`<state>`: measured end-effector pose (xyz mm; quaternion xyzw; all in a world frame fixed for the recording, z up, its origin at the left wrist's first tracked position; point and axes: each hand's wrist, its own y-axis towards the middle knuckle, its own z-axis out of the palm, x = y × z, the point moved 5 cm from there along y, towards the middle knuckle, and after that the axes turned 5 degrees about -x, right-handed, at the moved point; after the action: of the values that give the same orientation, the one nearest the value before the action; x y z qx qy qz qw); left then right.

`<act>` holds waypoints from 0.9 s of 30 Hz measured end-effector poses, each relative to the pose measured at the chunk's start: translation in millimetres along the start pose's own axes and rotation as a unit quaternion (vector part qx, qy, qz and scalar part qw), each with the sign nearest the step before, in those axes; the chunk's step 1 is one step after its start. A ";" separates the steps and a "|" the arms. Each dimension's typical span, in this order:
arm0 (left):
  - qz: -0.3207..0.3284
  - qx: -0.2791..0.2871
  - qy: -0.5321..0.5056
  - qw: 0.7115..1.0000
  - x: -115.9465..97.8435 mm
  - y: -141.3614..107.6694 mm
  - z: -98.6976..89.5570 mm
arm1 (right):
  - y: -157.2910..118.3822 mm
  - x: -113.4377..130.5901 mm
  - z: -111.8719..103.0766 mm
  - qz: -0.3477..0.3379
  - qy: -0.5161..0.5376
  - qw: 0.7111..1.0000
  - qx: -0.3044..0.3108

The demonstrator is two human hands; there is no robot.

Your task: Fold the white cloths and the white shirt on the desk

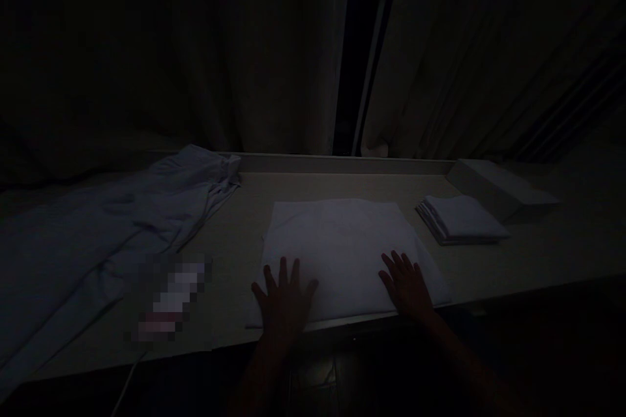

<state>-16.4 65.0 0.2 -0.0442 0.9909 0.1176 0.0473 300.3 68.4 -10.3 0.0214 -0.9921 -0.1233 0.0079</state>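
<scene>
A pale cloth [342,241], which looks like a folded garment, lies flat on the desk close to its front edge. My left hand [286,300] rests over the cloth's lower left part, fingers spread. Over its lower right part, my right hand [405,283] lies palm down with the fingers stretched out. Neither hand grips anything. Right of the cloth sits a neat stack of folded fabric [464,218]. The light is dim, so the cloth's exact kind is hard to make out.
Loose pale clothing [122,215] is heaped across the left of the desk [229,228]. A blurred-out object [171,300] with a cable [128,381] lies in front of it. A raised box-like ledge [503,186] stands at the back right. Curtains [283,52] hang behind.
</scene>
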 end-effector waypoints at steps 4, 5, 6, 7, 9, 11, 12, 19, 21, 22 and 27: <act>-0.028 0.000 0.000 1.000 7.5 2.0 -1.5 | -0.5 -0.8 1.4 -0.003 -0.001 1.000 -0.003; -0.037 0.000 0.000 0.999 9.7 2.4 -1.3 | -0.4 -1.2 2.5 -0.004 -0.001 1.000 -0.003; -0.045 0.000 0.002 0.999 11.8 2.7 -1.1 | -0.1 -1.8 3.9 -0.004 -0.001 1.000 -0.002; -0.050 -0.003 0.005 0.999 13.7 2.7 -1.0 | 0.2 -2.7 5.3 -0.002 -0.002 1.000 -0.002; -0.053 -0.008 0.009 0.999 16.2 2.5 -1.1 | 1.1 -4.4 8.0 0.001 -0.005 1.000 0.001; -0.050 -0.011 0.011 0.999 17.3 2.1 -1.7 | 1.7 -5.8 9.2 0.002 -0.005 1.000 0.003; -0.049 -0.012 0.012 0.999 17.6 1.8 -2.2 | 1.9 -6.1 9.1 0.001 -0.003 1.000 0.003; -0.049 -0.019 0.026 0.998 16.5 1.1 -4.9 | 1.2 -4.0 4.9 -0.001 0.009 1.000 -0.010; -0.049 -0.024 0.027 0.998 16.3 0.5 -4.2 | 1.1 -3.9 5.1 0.003 0.010 1.000 -0.010; -0.049 -0.026 0.026 0.998 16.3 0.2 -3.9 | 1.1 -3.9 5.2 0.002 0.011 1.000 -0.010; -0.040 -0.056 0.026 0.997 16.1 1.8 -9.4 | 0.8 -3.8 4.6 -0.006 0.011 1.000 -0.015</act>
<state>-33.3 63.3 8.0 -0.0891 0.9811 0.1700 0.0235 304.0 70.4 -14.5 0.0290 -0.9898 -0.1381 0.0183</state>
